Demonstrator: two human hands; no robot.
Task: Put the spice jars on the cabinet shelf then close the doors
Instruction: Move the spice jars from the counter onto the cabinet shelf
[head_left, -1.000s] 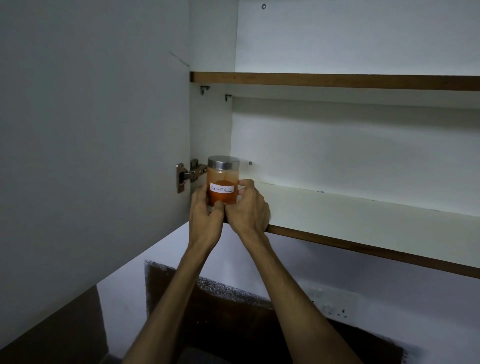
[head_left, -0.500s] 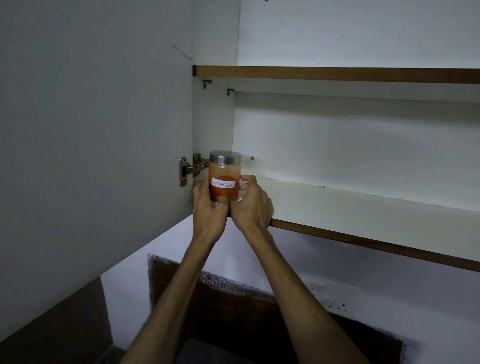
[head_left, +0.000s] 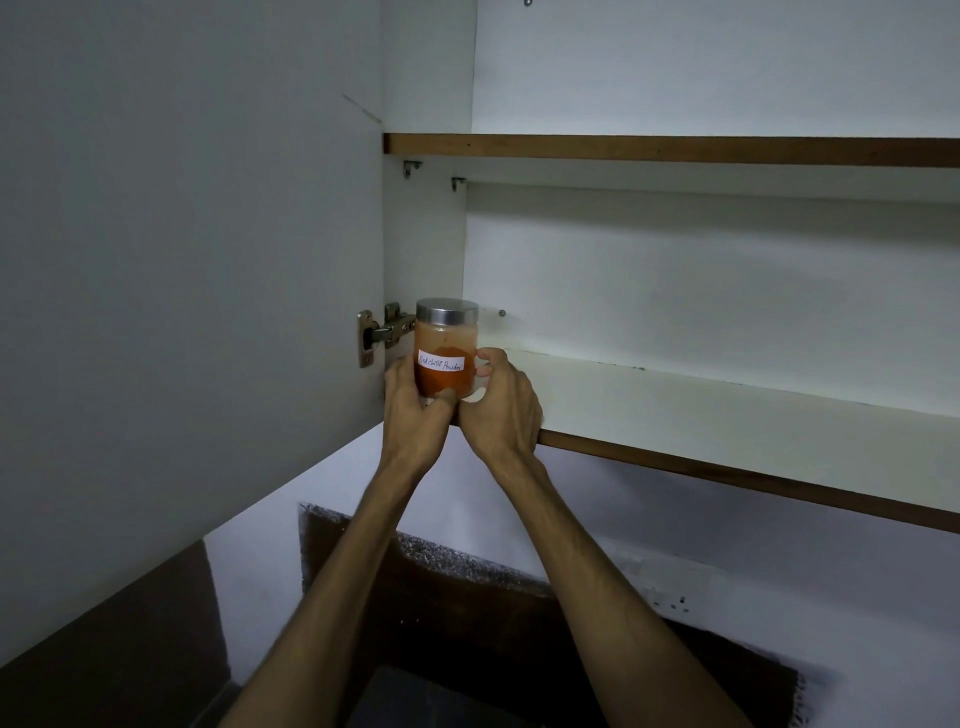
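Count: 1 spice jar, steel lid, orange-red powder, white label reading "Red chilli Powder". 2 shelves: upper shelf, lower shelf, both brown-edged. 1 open cabinet door at left, 1 hinge visible.

Left hand and right hand both wrap the jar, upright at the lower shelf's front-left corner, just beside the hinge. Lower shelf bare to the right of the hands.

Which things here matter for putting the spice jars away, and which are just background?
Job:
glass red chilli powder jar with steel lid
left hand
right hand
white lower cabinet shelf
open white cabinet door

Background:
metal door hinge
white wall socket
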